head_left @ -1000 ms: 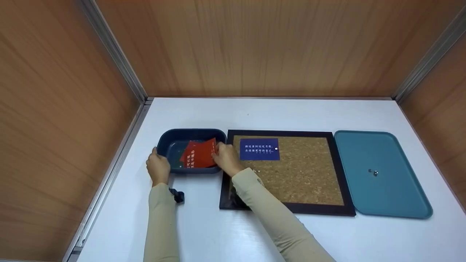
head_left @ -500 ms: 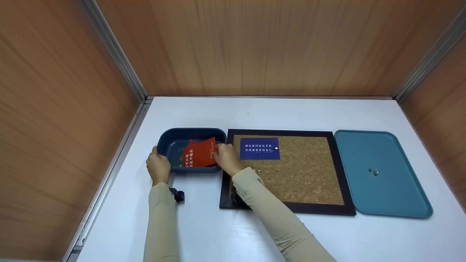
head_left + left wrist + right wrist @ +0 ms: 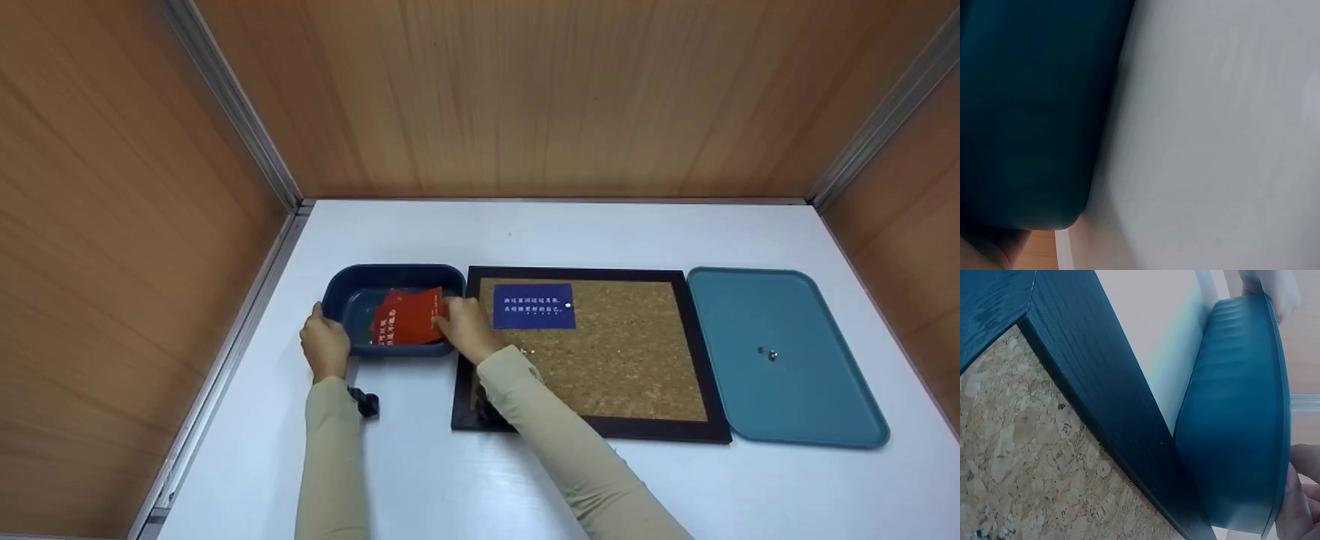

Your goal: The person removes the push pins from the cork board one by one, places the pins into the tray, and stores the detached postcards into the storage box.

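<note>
My left hand [image 3: 325, 346] grips the left side of a dark blue-green plastic bin [image 3: 358, 271]; in the left wrist view part of that hand [image 3: 994, 253] shows below the bin's wall [image 3: 1027, 124]. Inside the bin lie red cards with white characters. My right hand [image 3: 469, 328] reaches over the bin's right rim and pinches the top red card [image 3: 412, 319] by its right edge. Under it another red card [image 3: 394, 296] and a bit of green show. In the right wrist view the fingers [image 3: 1294, 512] bend over the bin's rim, and the card is hidden.
Right beside the bin lies a dark-framed cork board [image 3: 622, 360] carrying a blue card [image 3: 534, 306] with a white pin at its right edge. A teal tray [image 3: 795, 397] with small metallic pieces [image 3: 771, 355] is at the far right. Wooden panels [image 3: 495, 97] surround the white table [image 3: 420, 465].
The top red card has shifted slightly within the right fingers, its right thumb moving a little inward over the card. The left hand and the bin stay in place.
</note>
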`<state>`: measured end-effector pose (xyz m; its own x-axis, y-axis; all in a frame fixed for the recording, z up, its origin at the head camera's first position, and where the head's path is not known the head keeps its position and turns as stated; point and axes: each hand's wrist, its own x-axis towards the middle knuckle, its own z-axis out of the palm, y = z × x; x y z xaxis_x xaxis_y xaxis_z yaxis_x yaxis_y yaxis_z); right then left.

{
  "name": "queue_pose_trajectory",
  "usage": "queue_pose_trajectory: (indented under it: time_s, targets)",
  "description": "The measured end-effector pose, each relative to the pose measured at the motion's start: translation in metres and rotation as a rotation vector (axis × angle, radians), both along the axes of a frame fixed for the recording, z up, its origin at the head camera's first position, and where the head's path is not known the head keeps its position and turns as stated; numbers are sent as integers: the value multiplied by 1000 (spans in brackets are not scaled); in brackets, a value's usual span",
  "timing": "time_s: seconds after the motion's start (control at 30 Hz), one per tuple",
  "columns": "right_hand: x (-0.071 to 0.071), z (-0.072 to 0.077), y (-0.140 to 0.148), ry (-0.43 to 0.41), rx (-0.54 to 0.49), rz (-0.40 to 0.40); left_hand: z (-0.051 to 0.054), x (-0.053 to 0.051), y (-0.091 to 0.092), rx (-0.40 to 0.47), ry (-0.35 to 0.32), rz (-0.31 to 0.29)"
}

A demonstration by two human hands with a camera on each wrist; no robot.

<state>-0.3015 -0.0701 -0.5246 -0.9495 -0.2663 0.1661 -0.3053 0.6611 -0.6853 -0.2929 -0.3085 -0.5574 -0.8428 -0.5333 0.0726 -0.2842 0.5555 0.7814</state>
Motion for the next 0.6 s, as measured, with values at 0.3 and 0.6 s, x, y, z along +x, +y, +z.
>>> queue_pose_trajectory:
  time_s: [0.3,0.6]
  targets:
    - [0,0,1,-2,5,-5,0,-1,0,-9,5,-2]
    - [2,0,2,-17,-10,-2,0,-1,1,-30,-5,7]
